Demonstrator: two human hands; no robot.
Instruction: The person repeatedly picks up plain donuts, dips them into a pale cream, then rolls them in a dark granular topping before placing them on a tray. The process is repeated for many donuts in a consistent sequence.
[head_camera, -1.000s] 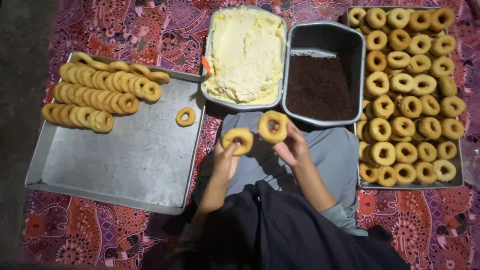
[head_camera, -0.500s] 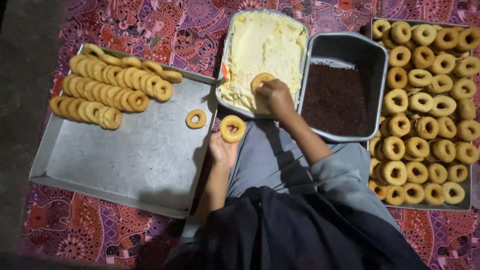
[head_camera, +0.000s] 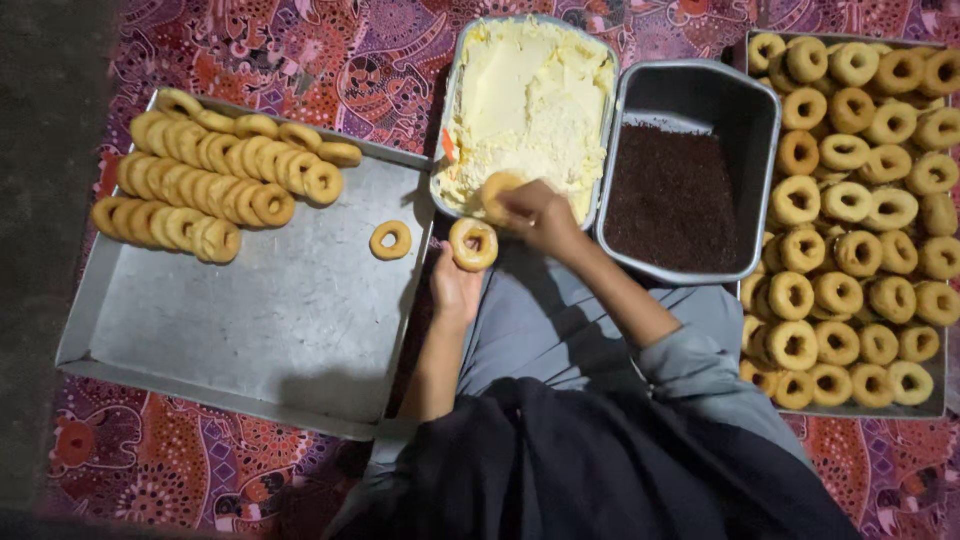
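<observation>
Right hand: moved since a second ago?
Yes. The right hand carried its doughnut from the lap up into the cream tub.

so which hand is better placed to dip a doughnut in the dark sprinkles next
The right hand, probably. It holds a doughnut against the cream tub, directly beside the sprinkle tub. The left hand holds its own doughnut lower, near the steel tray.

Large metal tray at 9 o'clock, holding two overlapping rows of ring donuts at its far end and one loose donut near its right rim. Second tray at 3 o'clock, packed with donuts. Dark sprinkles tub at 1 o'clock; patterned red cloth underneath.
</observation>
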